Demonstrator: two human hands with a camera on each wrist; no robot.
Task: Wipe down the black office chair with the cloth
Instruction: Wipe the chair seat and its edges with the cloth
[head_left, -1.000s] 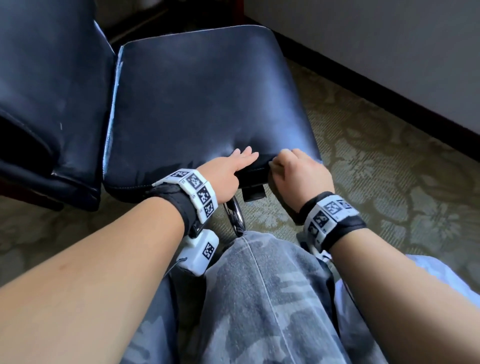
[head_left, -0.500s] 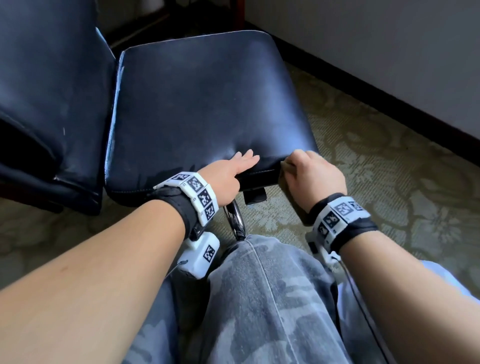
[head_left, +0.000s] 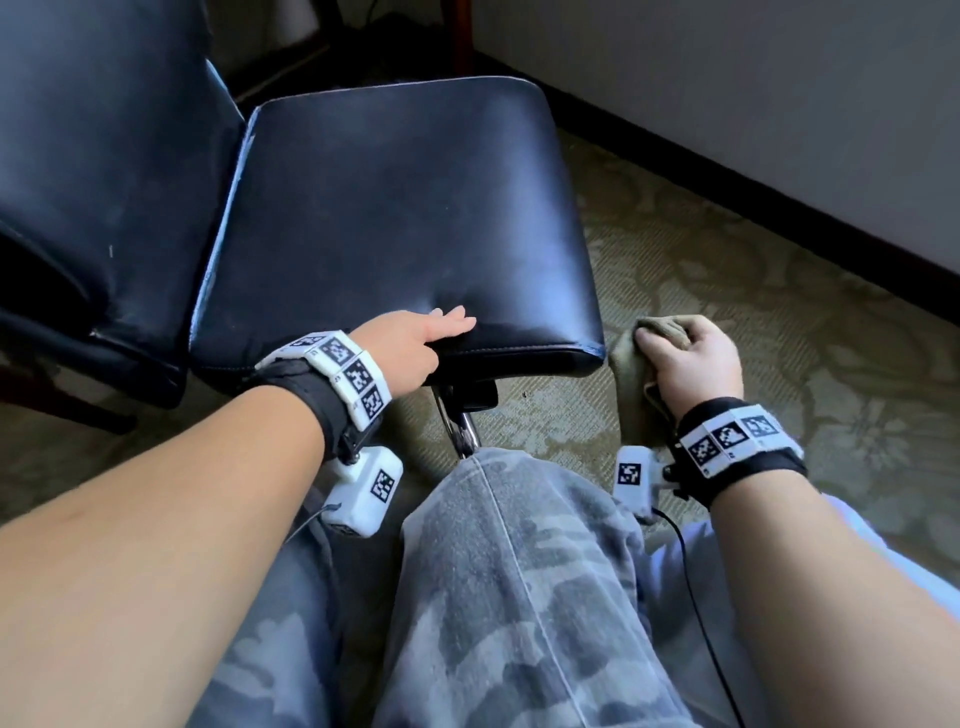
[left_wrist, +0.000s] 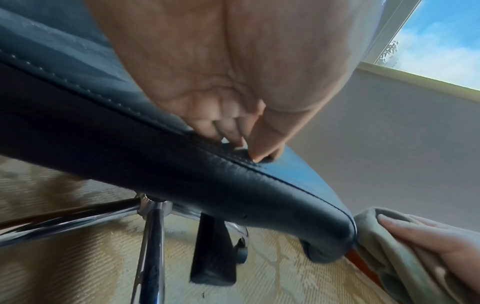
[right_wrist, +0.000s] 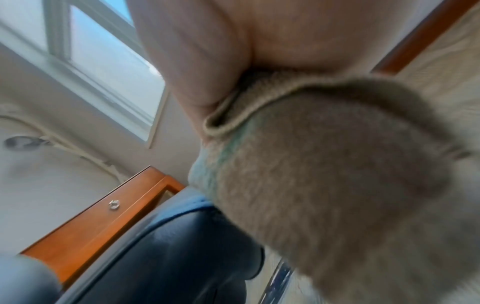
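Observation:
The black office chair's seat (head_left: 395, 208) fills the middle of the head view, its backrest (head_left: 104, 182) at the left. My left hand (head_left: 415, 348) rests on the seat's front edge (left_wrist: 182, 174), fingers laid flat on top and thumb at the seam. My right hand (head_left: 691, 364) grips a bunched beige cloth (head_left: 631, 358) and holds it against the seat's front right corner. The left wrist view shows the cloth (left_wrist: 384, 246) touching that rounded corner. In the right wrist view the cloth (right_wrist: 337, 185) covers most of the frame beside the black seat (right_wrist: 182, 257).
A chrome base (left_wrist: 153, 207) and a black lever (left_wrist: 213, 253) sit under the seat. My knee in camouflage trousers (head_left: 509, 571) is just in front. Patterned carpet (head_left: 779, 338) runs right to a wall with a dark baseboard (head_left: 779, 208). Wooden furniture (right_wrist: 103, 216) stands behind the chair.
My right hand has slid the cloth rightward along the seat's front edge, from beside the left hand to the right corner. The left hand has kept its place.

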